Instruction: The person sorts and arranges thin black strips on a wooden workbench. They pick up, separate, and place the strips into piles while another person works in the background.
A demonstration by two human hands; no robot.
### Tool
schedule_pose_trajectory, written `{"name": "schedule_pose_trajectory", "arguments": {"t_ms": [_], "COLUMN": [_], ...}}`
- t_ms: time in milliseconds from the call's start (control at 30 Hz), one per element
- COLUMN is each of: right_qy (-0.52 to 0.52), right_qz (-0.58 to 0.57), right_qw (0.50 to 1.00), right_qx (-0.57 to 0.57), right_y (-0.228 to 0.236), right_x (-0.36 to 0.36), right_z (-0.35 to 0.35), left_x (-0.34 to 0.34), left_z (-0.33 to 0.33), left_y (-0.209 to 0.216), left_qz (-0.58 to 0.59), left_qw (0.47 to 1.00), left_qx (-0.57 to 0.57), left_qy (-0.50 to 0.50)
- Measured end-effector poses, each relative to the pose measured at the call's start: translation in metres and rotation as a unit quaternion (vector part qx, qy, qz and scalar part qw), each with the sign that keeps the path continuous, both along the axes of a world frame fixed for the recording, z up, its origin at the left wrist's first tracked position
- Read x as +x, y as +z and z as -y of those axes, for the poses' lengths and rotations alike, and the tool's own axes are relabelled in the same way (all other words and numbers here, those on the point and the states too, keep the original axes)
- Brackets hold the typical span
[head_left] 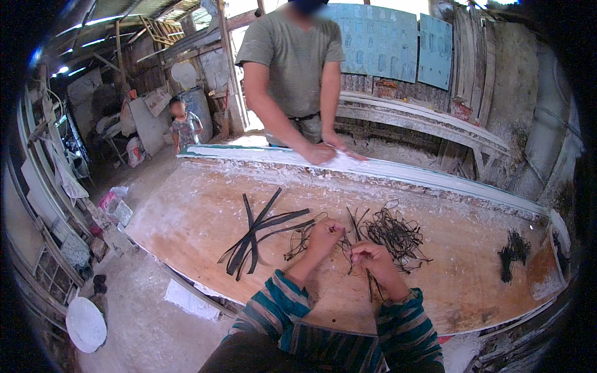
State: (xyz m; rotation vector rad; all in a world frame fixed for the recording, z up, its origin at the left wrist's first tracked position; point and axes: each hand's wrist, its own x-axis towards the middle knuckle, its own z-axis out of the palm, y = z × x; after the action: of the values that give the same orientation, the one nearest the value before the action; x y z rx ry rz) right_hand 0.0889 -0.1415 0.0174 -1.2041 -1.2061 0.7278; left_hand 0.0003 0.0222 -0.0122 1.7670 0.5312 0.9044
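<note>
Both hands are over the wooden tabletop, close together, with fingertips pinched. My left hand point(326, 237) is closed on a thin black strand, with more dark strands beside its wrist. My right hand point(377, 256), just right and slightly nearer, also pinches a thin black strand; narrow black strips point(372, 287) stick out below its fingers. A tangled heap of black strands point(398, 236) lies right beside and beyond my right hand. Left of my left hand, several wider flat black strips point(252, 233) lie crossed over one another. The exact ends between my fingers are too small to make out.
A long white moulding point(410, 174) runs along the table's far edge; another person's hands point(329, 150) rest on it. A dark bundle point(513, 253) lies at the right, near a whitish container point(547, 267). A child point(185, 124) stands back left. A white round lid-like object point(86, 324) is lower left.
</note>
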Motion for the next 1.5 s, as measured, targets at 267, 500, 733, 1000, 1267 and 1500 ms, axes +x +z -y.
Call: {"name": "schedule_pose_trajectory", "arguments": {"t_ms": [267,500,733,1000,1267,1500], "right_qy": [-0.138,-0.367,-0.429,-0.443,-0.470,-0.387], "right_qz": [-0.062,0.195,0.248,0.279,0.288,0.239], "right_qw": [0.988,0.909,0.869,0.852,0.831,0.891], "right_qx": [0.010,0.036,0.000,0.025,0.069,-0.007], "right_y": [0.002,-0.012,-0.024,-0.006,-0.017,-0.003], "right_x": [0.013,0.034,0.047,0.033,0.044,0.027], "right_z": [0.002,-0.003,-0.004,-0.008,0.000,-0.001], "left_x": [0.001,0.000,-0.005,-0.001,-0.005,-0.009], "left_z": [0.010,0.048,0.076,0.075,0.040,0.006], "left_y": [0.005,0.011,0.023,0.012,0.025,0.021], "left_qz": [-0.003,0.020,-0.040,-0.022,-0.044,0.002], "left_qw": [0.990,0.948,0.923,0.902,0.926,0.962], "left_qx": [0.122,-0.053,-0.093,-0.226,-0.167,-0.240], "left_qy": [-0.074,-0.313,-0.371,-0.367,-0.336,-0.133]}}
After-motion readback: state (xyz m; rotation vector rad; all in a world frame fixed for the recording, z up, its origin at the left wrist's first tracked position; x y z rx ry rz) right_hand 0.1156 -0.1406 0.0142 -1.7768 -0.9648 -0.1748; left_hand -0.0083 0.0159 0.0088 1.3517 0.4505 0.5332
